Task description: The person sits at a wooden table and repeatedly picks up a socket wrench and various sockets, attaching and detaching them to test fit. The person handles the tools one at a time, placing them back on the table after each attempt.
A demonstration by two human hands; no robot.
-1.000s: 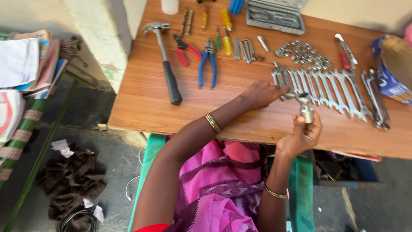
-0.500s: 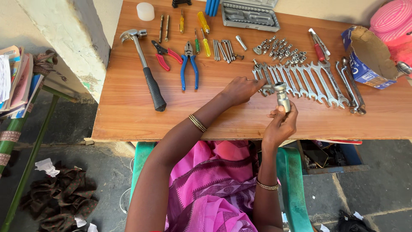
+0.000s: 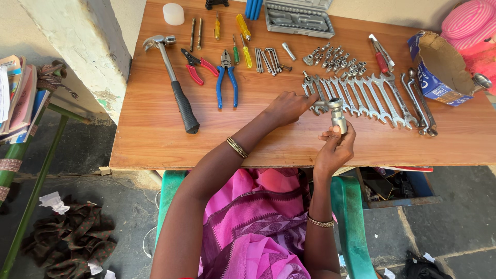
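My right hand (image 3: 336,145) holds a short silver metal socket piece (image 3: 338,115) upright above the wooden table (image 3: 155,139). My left hand (image 3: 288,107) rests palm down on the table, its fingertips touching the left end of a row of several silver wrenches (image 3: 367,95). The held piece stands just in front of that row. A cluster of small silver sockets (image 3: 333,58) lies behind the wrenches.
A hammer (image 3: 173,82), red pliers (image 3: 199,66), blue pliers (image 3: 227,77), screwdrivers (image 3: 242,31) and a grey tool case (image 3: 298,18) lie on the far side. A torn cardboard box (image 3: 439,67) sits at right. A green chair (image 3: 349,227), books (image 3: 20,98) and rags (image 3: 67,240) surround me.
The view has shifted, so the table sits lower and more to the left in the frame. My right hand still holds the silver piece, and my left hand stays at the wrenches.
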